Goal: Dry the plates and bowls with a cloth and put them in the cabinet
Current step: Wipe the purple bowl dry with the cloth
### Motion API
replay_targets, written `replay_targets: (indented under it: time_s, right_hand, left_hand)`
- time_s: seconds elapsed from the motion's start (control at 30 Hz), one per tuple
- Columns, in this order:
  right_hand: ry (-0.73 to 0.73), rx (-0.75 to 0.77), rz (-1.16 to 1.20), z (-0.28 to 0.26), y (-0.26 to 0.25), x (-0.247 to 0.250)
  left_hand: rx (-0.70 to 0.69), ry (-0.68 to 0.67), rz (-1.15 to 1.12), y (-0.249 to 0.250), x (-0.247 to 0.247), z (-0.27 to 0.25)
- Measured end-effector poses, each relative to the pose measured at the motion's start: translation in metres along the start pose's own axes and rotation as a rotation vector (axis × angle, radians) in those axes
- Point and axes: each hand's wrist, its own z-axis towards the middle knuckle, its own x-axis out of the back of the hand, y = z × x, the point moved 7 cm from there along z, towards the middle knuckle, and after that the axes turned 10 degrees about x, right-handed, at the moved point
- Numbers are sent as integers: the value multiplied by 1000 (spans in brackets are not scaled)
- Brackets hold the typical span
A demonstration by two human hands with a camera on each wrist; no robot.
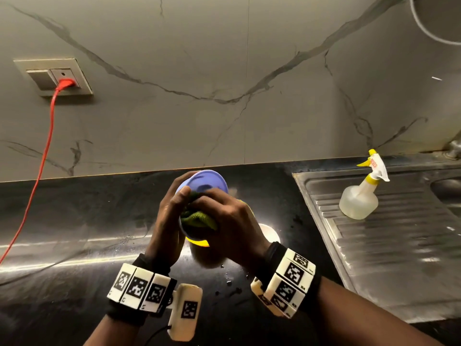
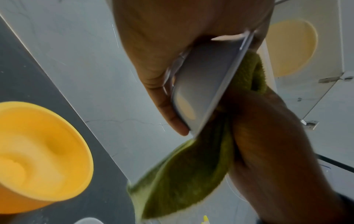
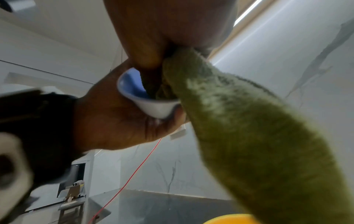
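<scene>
Dark countertop point(image 1: 74, 221) is lying below while I am holding the blue bowl point(image 1: 202, 182) in the air, left hand point(image 1: 166, 221) curled around its outside. My right hand point(image 1: 234, 221) is gripping the green cloth point(image 1: 197, 217) inside it. I think I should be turning the bowl slowly, pressing the cloth along the rim.

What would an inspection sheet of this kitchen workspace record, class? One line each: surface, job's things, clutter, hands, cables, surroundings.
Surface: black countertop, water drops near the wrists.
Job's things: blue bowl held up, green cloth pushed inside; yellow bowl on the counter.
Clutter: spray bottle on the steel drainboard.
Hands: left hand grips the bowl; right hand holds the cloth.
Cables: red cable plugged into the wall socket.
Surroundings: marble-look wall.
</scene>
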Motion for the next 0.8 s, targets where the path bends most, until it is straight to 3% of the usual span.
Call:
replay_targets:
  time_s: [0.1, 0.23, 0.33, 0.47, 0.57, 0.73, 0.8]
  right_hand:
    - [67, 10, -51, 16, 8, 11]
    - [41, 12, -234, 23, 16, 14]
    - [37, -18, -245, 22, 17, 9]
    - [18, -81, -101, 10, 13, -1]
    - [17, -219, 75, 2, 14, -6]
    - [230, -455, 506, 13, 17, 3]
    - [318, -472, 568, 13, 19, 6]
  left_hand:
    - [-1, -8, -35, -2, -5, -1]
    - [-9, -6, 15, 4, -5, 2]
    - [-45, 40, 37, 8, -1, 4]
    - [-98, 98, 59, 10, 4, 4]
    - [-122, 133, 77, 9, 6, 4]
    - [-170, 124, 103, 15, -1, 6]
    - [-183, 123, 132, 15, -3, 7]
